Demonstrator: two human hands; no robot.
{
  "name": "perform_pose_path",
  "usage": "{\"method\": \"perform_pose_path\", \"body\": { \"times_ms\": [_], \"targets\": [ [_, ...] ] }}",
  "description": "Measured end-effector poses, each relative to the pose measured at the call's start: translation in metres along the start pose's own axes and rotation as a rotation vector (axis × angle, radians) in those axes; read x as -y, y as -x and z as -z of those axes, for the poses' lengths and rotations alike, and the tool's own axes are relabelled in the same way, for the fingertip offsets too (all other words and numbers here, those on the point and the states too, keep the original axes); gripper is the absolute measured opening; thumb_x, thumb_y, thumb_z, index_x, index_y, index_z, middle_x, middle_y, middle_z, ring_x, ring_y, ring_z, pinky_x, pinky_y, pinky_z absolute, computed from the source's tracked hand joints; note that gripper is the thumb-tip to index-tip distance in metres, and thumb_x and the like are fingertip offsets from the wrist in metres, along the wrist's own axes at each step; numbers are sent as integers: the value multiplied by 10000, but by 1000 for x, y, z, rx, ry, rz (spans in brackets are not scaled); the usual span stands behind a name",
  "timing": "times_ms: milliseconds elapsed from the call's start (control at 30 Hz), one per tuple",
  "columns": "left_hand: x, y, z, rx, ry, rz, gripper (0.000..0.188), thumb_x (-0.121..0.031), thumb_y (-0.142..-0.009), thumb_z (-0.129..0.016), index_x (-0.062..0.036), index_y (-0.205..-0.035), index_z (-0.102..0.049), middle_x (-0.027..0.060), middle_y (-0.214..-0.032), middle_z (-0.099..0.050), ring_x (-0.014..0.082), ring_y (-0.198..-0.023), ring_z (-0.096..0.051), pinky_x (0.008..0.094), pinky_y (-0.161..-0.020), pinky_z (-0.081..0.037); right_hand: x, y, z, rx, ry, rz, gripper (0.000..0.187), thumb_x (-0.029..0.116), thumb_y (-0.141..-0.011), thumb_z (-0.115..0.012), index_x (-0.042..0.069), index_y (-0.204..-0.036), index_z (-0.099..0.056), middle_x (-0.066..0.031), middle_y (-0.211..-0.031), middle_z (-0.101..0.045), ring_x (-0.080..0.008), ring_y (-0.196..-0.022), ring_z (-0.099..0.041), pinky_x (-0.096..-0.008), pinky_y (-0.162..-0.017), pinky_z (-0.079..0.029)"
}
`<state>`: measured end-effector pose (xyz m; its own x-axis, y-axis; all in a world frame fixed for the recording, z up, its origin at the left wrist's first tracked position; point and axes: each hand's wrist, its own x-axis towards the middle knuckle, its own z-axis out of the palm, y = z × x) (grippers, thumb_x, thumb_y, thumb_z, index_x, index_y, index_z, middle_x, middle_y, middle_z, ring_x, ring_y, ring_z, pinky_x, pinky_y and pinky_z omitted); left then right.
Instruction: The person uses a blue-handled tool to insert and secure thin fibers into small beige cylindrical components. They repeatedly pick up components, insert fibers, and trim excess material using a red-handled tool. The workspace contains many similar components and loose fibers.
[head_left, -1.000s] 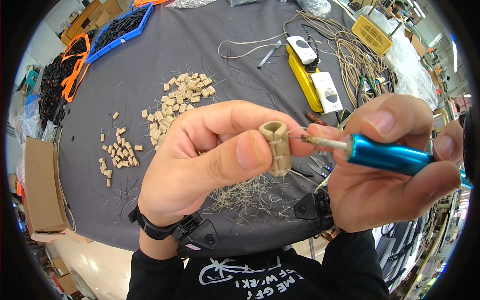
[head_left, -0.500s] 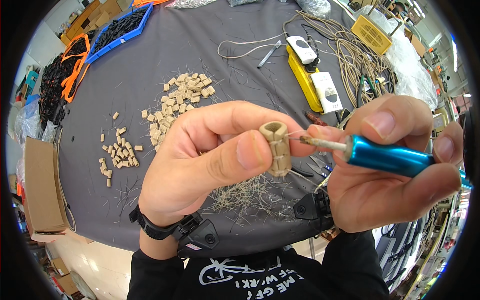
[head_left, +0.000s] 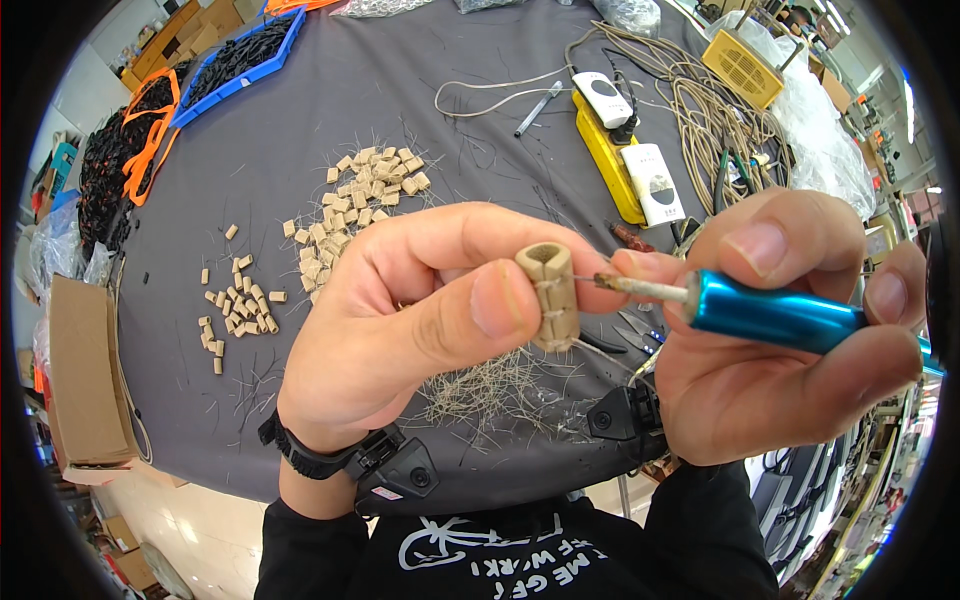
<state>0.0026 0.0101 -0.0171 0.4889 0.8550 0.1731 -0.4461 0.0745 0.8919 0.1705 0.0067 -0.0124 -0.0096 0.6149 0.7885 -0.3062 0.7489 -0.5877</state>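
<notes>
My left hand (head_left: 420, 310) pinches a small tan leather tube (head_left: 552, 300) between thumb and fingers, its open end tilted up. A stitched seam runs down its side, and a pale thread (head_left: 600, 352) trails from its lower end. My right hand (head_left: 780, 330) is closed round a pen-like tool (head_left: 775, 312) with a shiny blue handle, a pale stem and a brownish tip. From that tip a thin wire reaches to the tube's seam; whether they touch, I cannot tell. Several similar tan tubes (head_left: 350, 205) lie heaped on the dark cloth beyond my left hand.
A smaller group of tan tubes (head_left: 240, 305) lies at the left. Thread clippings (head_left: 490, 395) are scattered below my hands. Farther off are a yellow power strip (head_left: 608, 165), coiled cable (head_left: 705, 100), a pen (head_left: 540, 108) and a blue tray (head_left: 240, 65). A cardboard box (head_left: 90, 370) stands at the left edge.
The tube and the tool's tip have shifted slightly left. The pale thread end that curved between the seam and the tip no longer shows. Both hands keep their grip.
</notes>
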Motion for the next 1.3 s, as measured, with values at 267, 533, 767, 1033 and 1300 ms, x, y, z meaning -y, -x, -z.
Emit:
{"method": "perform_pose_path", "body": {
  "times_ms": [267,533,767,1033,1300],
  "targets": [
    [-2,3,5,-4,-40,-3,379,-423,-803,-495,-50,-871,-469,-29,-602,-412,38,-439,-287,217,-521,-288,1,-15,6,52,-163,-136,297,381,-891,-264,114,-1013,-308,-125,-857,-479,-167,-702,-559,-378,-487,-554],
    [-2,2,3,-9,-80,-13,375,-426,-809,-479,-58,-879,-466,-34,-596,-396,36,-439,-279,217,-522,-286,1,-14,3,-46,-4,-23,278,394,-882,-288,134,-970,-333,-68,-763,-471,-124,-547,-468,-334,-447,-546],
    [-1,1,0,-9,-95,-15,371,-429,-814,-465,-65,-886,-464,-40,-590,-382,35,-438,-272,218,-523,-283,7,-13,-10,-64,120,-65,352,502,-852,-218,169,-920,-311,-64,-696,-463,-146,-455,-446,-378,-450,-547],
    [0,0,-1,-9,-111,-24,367,-432,-820,-448,-73,-894,-462,-46,-584,-366,34,-438,-264,219,-524,-280,4,-11,-13,-105,187,-38,360,517,-847,-209,184,-933,-316,-56,-661,-478,-129,-417,-402,-315,-382,-519],
    [1,0,1,-9,-115,-24,364,-435,-826,-432,-81,-902,-460,-51,-577,-351,33,-438,-256,220,-525,-278,-1,-9,-9,-25,199,38,380,500,-852,-213,167,-992,-329,-63,-709,-504,-123,-442,-425,-326,-420,-533]
  ]
}}
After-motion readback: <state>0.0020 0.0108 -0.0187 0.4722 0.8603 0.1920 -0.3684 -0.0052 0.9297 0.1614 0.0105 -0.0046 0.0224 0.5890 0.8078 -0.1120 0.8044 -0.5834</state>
